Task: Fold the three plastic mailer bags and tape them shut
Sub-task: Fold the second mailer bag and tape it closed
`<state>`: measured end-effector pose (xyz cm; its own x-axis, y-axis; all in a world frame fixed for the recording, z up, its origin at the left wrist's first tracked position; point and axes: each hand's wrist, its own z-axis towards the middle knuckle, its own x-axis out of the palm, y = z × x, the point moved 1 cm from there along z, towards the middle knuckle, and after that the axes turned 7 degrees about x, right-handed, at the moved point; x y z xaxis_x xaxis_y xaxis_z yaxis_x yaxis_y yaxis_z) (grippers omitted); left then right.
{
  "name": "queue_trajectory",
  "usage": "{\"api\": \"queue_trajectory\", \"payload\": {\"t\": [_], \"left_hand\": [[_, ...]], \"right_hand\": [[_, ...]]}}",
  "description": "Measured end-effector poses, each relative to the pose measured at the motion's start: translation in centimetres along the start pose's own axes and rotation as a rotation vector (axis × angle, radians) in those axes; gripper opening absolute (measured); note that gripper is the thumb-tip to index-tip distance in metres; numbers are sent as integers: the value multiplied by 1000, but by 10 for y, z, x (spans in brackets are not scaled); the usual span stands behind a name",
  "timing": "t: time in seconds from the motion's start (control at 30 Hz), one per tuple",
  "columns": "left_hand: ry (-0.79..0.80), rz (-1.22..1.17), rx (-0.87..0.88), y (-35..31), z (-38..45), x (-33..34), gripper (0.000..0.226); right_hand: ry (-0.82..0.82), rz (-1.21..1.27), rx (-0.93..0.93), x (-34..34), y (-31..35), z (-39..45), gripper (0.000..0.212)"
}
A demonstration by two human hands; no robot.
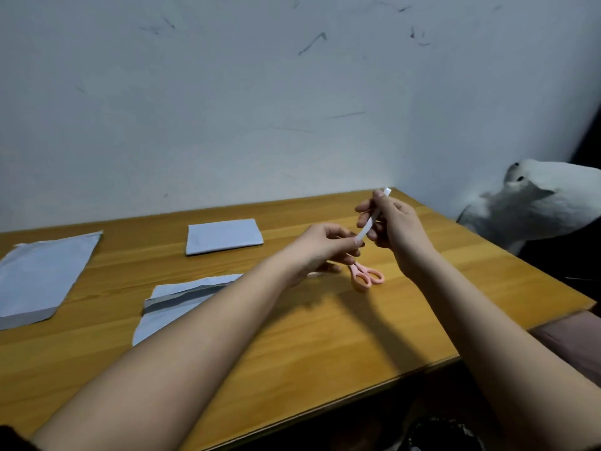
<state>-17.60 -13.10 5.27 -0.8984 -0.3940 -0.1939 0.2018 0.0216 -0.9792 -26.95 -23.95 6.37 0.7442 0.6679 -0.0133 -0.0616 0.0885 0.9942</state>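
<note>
white tape strip [369,224] is held taut above the worktop [325,336], pinched by fingers of left hand [328,244] and right hand [395,224]. pink scissors [366,276] lie beneath; one folded mailer bag [224,236] lies behind.

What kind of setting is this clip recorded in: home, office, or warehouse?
Most likely a room at home, not a packing site. A small wooden table stands in the corner of a scuffed white wall, and a white plush toy sits beside it.

A wooden desk [292,336] carries one folded mailer bag [224,236], two flat mailer bags [42,275] [182,304], and pink scissors [366,277].
</note>
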Motion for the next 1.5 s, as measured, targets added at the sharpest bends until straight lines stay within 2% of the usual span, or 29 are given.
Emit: {"api": "queue_trajectory", "payload": {"t": [0.13, 0.23, 0.4, 0.53, 0.73, 0.83, 0.97, 1.1, 1.23, 1.4, 1.5], "left_hand": [[84, 13, 37, -11, 15, 46, 8], [158, 20, 56, -18, 24, 89, 8], [186, -7, 104, -23, 30, 154, 10], [237, 49, 160, -14, 29, 200, 13], [294, -3, 111, 17, 23, 267, 16], [306, 31, 51, 40, 23, 293, 19], [309, 86, -27, 83, 17, 322, 21], [280, 41, -214, 130, 19, 336, 21], [297, 4, -405, 168, 27, 335, 14], [249, 24, -550, 207, 35, 324, 38], [257, 41, -615, 225, 36, 314, 41]], "right_hand": [[-108, 41, -12, -51, -5, -13, 34], [-224, 27, 8, -90, -12, -26, 24], [-377, -28, 29, -147, -31, -54, 16], [-404, -79, 70, -183, -54, -75, 22], [-514, 29, 210, -222, -96, -104, 40], [-586, 119, 360, -235, -123, -115, 41], [-565, -124, 471, -250, -169, -127, 44], [-515, -262, 509, -254, -217, -141, 44], [-524, -255, 621, -248, -262, -139, 46], [-556, -80, 824, -237, -323, -128, 31], [-559, -8, 969, -233, -358, -128, 23]]}}
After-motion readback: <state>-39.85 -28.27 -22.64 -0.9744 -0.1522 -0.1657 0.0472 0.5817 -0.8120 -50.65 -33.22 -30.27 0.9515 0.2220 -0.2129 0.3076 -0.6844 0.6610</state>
